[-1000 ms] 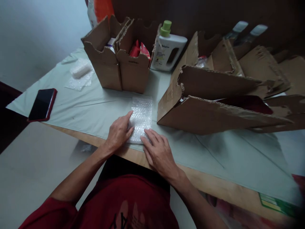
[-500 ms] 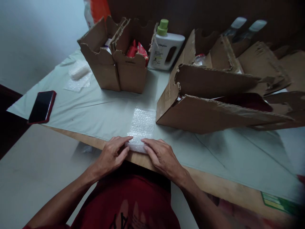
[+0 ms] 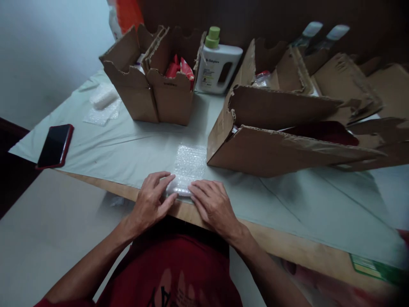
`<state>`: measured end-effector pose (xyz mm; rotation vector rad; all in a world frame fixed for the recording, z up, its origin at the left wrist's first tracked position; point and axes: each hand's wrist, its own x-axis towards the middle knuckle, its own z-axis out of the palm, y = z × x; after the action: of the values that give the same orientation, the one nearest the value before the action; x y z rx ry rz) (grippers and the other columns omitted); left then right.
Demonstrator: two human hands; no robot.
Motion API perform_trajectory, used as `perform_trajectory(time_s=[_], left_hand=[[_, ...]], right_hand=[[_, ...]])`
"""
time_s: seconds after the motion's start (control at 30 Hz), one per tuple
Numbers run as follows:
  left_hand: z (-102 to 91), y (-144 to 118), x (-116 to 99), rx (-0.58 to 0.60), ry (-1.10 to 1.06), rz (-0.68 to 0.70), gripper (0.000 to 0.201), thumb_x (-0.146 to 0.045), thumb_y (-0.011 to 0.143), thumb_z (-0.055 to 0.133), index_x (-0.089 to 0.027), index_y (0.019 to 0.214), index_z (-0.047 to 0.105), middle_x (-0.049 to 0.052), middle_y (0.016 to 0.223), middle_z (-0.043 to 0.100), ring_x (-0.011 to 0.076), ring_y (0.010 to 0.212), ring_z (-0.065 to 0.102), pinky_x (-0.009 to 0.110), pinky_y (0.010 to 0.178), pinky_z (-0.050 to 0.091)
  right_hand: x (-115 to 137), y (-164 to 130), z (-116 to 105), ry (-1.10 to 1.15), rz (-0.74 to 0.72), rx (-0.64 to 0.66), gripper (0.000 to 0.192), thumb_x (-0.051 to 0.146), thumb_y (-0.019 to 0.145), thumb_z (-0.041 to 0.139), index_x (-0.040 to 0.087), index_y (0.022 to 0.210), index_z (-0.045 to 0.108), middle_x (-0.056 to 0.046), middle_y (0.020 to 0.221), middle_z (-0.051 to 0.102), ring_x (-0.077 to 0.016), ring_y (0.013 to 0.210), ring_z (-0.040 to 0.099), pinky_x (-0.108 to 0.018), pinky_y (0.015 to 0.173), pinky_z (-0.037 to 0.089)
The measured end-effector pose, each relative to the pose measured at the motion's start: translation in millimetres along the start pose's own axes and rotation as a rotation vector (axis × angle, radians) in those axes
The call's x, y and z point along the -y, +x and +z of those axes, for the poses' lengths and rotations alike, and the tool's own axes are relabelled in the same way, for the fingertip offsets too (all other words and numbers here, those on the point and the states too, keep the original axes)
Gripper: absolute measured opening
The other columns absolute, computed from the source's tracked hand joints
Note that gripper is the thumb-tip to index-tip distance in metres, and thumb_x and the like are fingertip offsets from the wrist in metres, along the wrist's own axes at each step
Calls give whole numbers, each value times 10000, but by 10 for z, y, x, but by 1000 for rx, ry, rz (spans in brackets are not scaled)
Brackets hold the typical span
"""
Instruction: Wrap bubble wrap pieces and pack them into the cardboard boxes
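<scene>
A strip of clear bubble wrap (image 3: pixel 191 160) lies on the cloth at the table's front edge, its near end folded or rolled into a thick band. My left hand (image 3: pixel 155 197) grips the left end of that band, thumb on the near side and fingers over the top. At the right end, my right hand (image 3: pixel 211 200) holds it the same way. Whether anything is inside the band, I cannot tell. The far part of the strip lies flat, close to the corner of a large cardboard box (image 3: pixel 271 153).
Two joined cardboard bins (image 3: pixel 171 100) stand at the back, beside a white detergent bottle (image 3: pixel 220 64) with a green cap. To the left lie a phone (image 3: pixel 55 146) and another bubble wrap piece (image 3: pixel 104 102). Two capped bottles (image 3: pixel 311 30) stand behind the right-hand boxes.
Both hands have moved slightly forward, and the band at the near end of the bubble wrap has shifted away from the table's edge. The camera view has moved a little.
</scene>
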<state>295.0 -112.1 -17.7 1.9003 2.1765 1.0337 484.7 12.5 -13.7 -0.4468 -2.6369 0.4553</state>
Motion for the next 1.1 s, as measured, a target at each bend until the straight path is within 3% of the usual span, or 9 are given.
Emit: perform_trajectory(time_s=[0.1, 0.23, 0.3, 0.4, 0.57, 0.73, 0.87, 0.97, 1.1], left_hand=[[-77, -52, -24, 48, -76, 106, 402, -192, 967, 595, -252, 1363, 560, 115, 1285, 663, 303, 1278, 573, 522, 1063, 494], [-106, -35, -5, 100, -135, 85, 362, -154, 988, 546, -214, 1346, 554, 66, 1011, 709, 220, 947, 656, 412, 881, 549], [-73, 14, 23, 112, -99, 28, 336, -181, 986, 557, -187, 1323, 573, 48, 910, 689, 200, 817, 625, 371, 794, 546], [19, 103, 73, 83, 11, -12, 308, -219, 983, 562, -151, 1279, 611, 63, 879, 685, 221, 800, 601, 380, 761, 532], [73, 164, 85, 13, 48, -89, 315, -288, 983, 571, -131, 1245, 648, 101, 933, 689, 264, 879, 617, 445, 823, 535], [-109, -11, -93, -107, -485, -504, 371, -355, 929, 662, -187, 1259, 648, 84, 1073, 698, 223, 1006, 664, 380, 883, 555], [-138, -166, -281, -20, -1106, -875, 510, -394, 844, 785, -162, 1278, 652, 135, 1250, 716, 263, 1133, 686, 412, 973, 555], [-53, -156, -399, 53, -1410, -956, 564, -360, 777, 859, -147, 1266, 677, 150, 1305, 709, 281, 1213, 664, 408, 1037, 528], [91, -61, -518, 22, -1594, -967, 409, -286, 704, 914, -159, 1053, 744, 80, 1110, 772, 201, 1044, 712, 303, 955, 533]], right_hand=[[3, -9, -25, 156, 87, 6, 261, 176, 1016, 515, 210, 1193, 704, -76, 1090, 779, -227, 987, 692, -409, 883, 514], [31, -62, -84, 271, 182, 38, 265, 230, 1028, 515, 220, 1230, 686, -57, 1095, 785, -213, 972, 715, -390, 876, 538], [30, -81, -101, 179, 183, -17, 268, 249, 1028, 517, 213, 1236, 682, -85, 1166, 764, -235, 1039, 703, -410, 903, 533], [33, -93, -109, -18, 123, -109, 246, 271, 1015, 551, 195, 1209, 683, -130, 1227, 723, -274, 1102, 664, -436, 912, 514], [36, -40, -32, -115, -4, 14, 289, 228, 969, 616, 167, 1248, 659, -140, 1226, 722, -297, 1129, 640, -455, 946, 491], [-69, 58, 44, 32, 118, -68, 242, 206, 1014, 549, 185, 1221, 673, -93, 1143, 773, -244, 1036, 695, -412, 901, 520], [-56, 64, -8, 239, 287, -95, 242, 234, 993, 578, 179, 1195, 700, -89, 1127, 784, -243, 1025, 719, -412, 912, 540], [65, 19, -68, 414, 429, -71, 247, 274, 973, 602, 214, 1185, 714, -66, 1149, 782, -232, 1038, 722, -386, 920, 549], [251, -75, -101, 562, 510, -21, 230, 283, 960, 613, 238, 1161, 715, -36, 1087, 788, -209, 940, 725, -347, 830, 561]])
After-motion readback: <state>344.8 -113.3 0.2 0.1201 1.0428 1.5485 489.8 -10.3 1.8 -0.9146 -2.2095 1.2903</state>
